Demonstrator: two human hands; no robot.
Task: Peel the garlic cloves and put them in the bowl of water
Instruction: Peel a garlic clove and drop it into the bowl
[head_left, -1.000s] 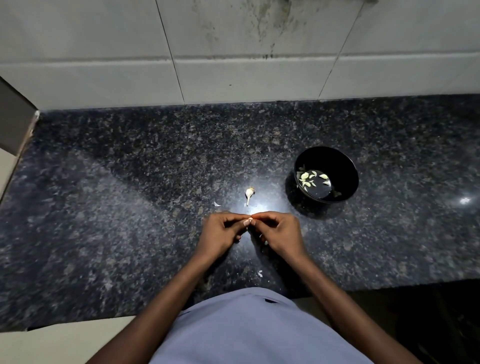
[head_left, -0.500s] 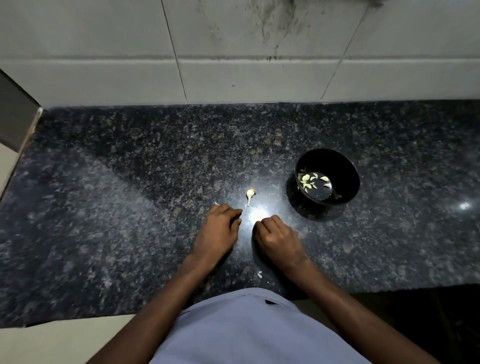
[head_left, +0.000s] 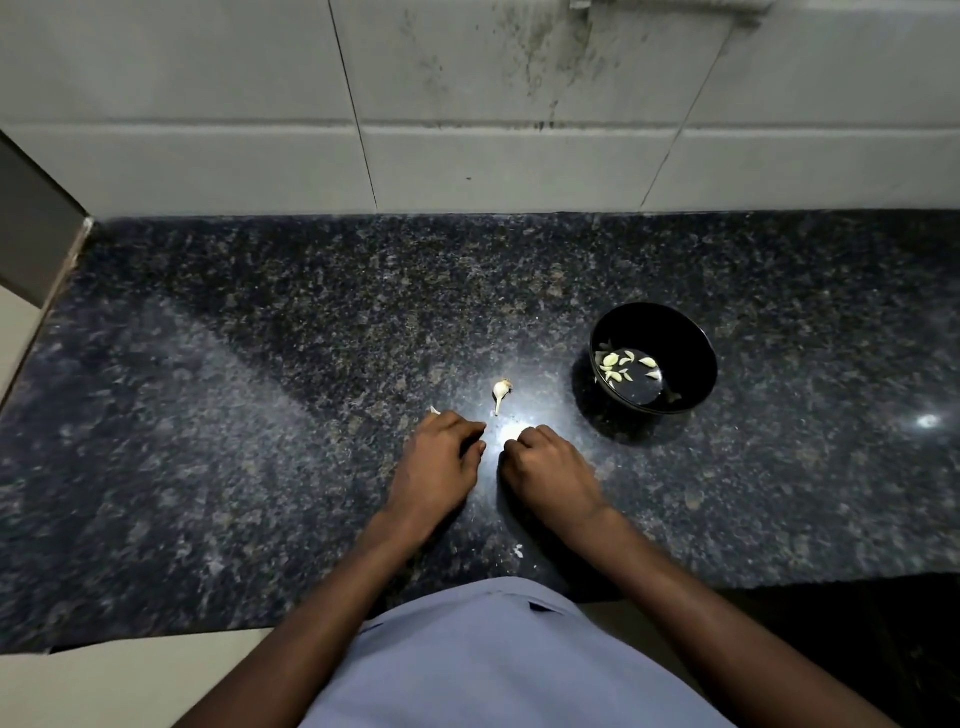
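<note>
Both hands rest knuckles-up on the dark speckled surface (head_left: 260, 415), near each other but apart: the left hand (head_left: 436, 462) has its fingers bent downward and the right hand (head_left: 550, 475) is curled into a loose fist, and whether either one pinches a clove or peel cannot be told from above. A garlic piece with a stalk (head_left: 501, 392) lies on the surface just beyond the hands, and a small white peel scrap (head_left: 434, 410) shows at the left hand's fingertips. To the right stands the black bowl (head_left: 675, 332) of water, with peeled cloves (head_left: 618, 366) floating in it.
</note>
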